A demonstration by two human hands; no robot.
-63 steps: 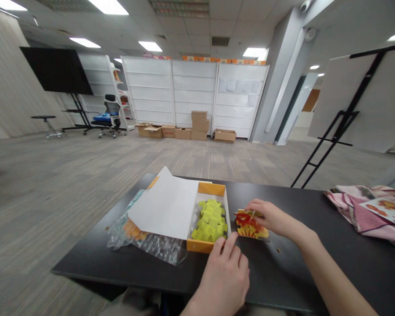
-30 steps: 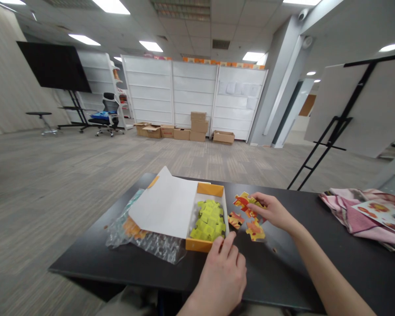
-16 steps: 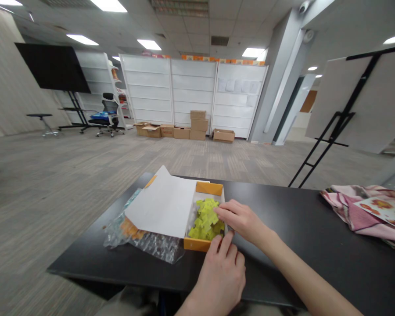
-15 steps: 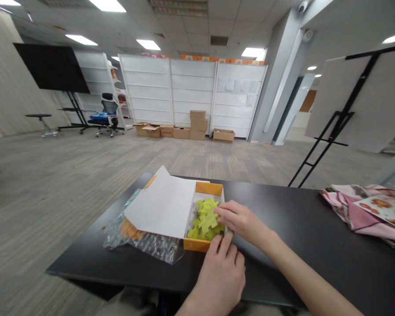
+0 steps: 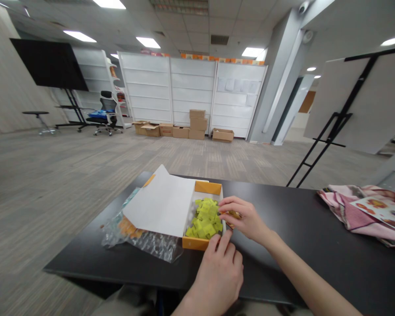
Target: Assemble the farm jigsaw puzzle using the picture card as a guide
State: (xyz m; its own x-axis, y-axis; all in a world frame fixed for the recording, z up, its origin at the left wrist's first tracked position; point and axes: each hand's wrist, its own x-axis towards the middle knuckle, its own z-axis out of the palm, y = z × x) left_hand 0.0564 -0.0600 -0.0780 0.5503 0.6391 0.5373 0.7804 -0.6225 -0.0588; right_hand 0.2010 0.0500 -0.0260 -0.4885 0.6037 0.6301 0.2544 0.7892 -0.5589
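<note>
An orange box (image 5: 208, 188) stands on the black table (image 5: 299, 245), holding several yellow-green puzzle pieces (image 5: 206, 218) lying back-side up. Its white lid flap (image 5: 163, 202) leans open to the left. My right hand (image 5: 245, 218) is at the box's right wall, fingers curled round a printed orange-brown puzzle piece (image 5: 232, 214) that only partly shows. My left hand (image 5: 217, 274) rests at the box's near right corner, fingertips touching the front wall, holding nothing that I can see.
A crinkled clear plastic bag (image 5: 141, 239) with orange bits lies under the flap at the left. A pink cloth with a printed sheet (image 5: 368, 210) lies at the table's right. A black easel (image 5: 329, 131) stands beyond the table; cardboard boxes (image 5: 197, 125) line the far wall.
Two seconds ago my right hand held joined coloured pieces on the table right of the box. It carried them to the box; now it holds a piece at the box's right wall. My left hand stayed.
</note>
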